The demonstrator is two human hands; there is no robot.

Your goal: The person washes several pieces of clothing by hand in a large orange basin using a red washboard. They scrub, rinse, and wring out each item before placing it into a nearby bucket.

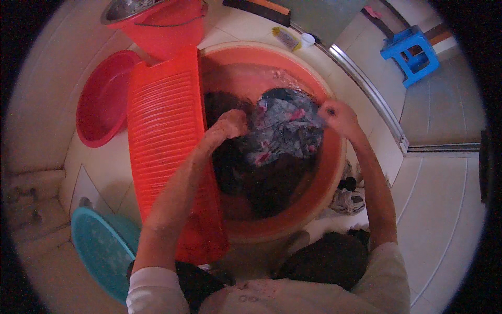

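Observation:
A large orange plastic tub (pixel 329 84) stands before me, with water and dark clothes (pixel 270 192) in it. My left hand (pixel 233 123) is closed at the left edge of a wet grey garment with pink-red patches (pixel 288 125). At its right edge, near the tub's rim, my right hand (pixel 340 117) pinches the fabric; this hand is somewhat blurred. The garment is spread between both hands above the dark clothes. Beneath my left forearm a red plastic washboard (pixel 164 114) lies across the tub's left side.
To the left are a dark pink basin (pixel 104 102), a red bucket (pixel 172 27) with a metal bowl (pixel 121 10) on top, and a teal basin (pixel 102 251). A scrubbing brush (pixel 286 38) and white cup (pixel 308 40) lie beyond the tub, near a door track (pixel 368 94). A blue stool (pixel 411 55) is farther right.

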